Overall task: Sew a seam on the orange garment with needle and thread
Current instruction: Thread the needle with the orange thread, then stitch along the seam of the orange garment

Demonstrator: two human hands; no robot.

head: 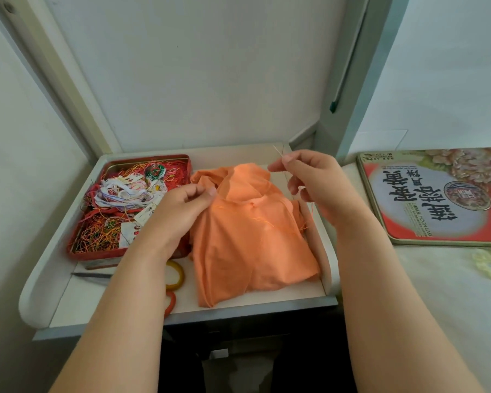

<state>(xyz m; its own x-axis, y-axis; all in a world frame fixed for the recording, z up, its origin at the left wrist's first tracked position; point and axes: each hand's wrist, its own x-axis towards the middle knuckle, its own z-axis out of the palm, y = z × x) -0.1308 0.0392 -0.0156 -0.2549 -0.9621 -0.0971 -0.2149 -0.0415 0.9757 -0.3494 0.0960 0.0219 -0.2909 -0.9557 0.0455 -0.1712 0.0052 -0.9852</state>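
Observation:
The orange garment (250, 236) lies crumpled on a small white table (328, 259), with a line of orange stitches across its middle. My left hand (179, 211) pinches the fabric's upper left edge between thumb and fingers. My right hand (309, 180) is raised above the garment's top right corner and pinches a thin needle (278, 150) that sticks up from my fingertips. A fine orange thread (311, 211) hangs below that hand toward the cloth.
A red tin (182, 163) full of tangled coloured threads sits left of the garment. Scissors (173, 279) with yellow and red handles lie under my left forearm. A moon cake tin lid (437, 194) rests on the white surface to the right. Walls close in behind.

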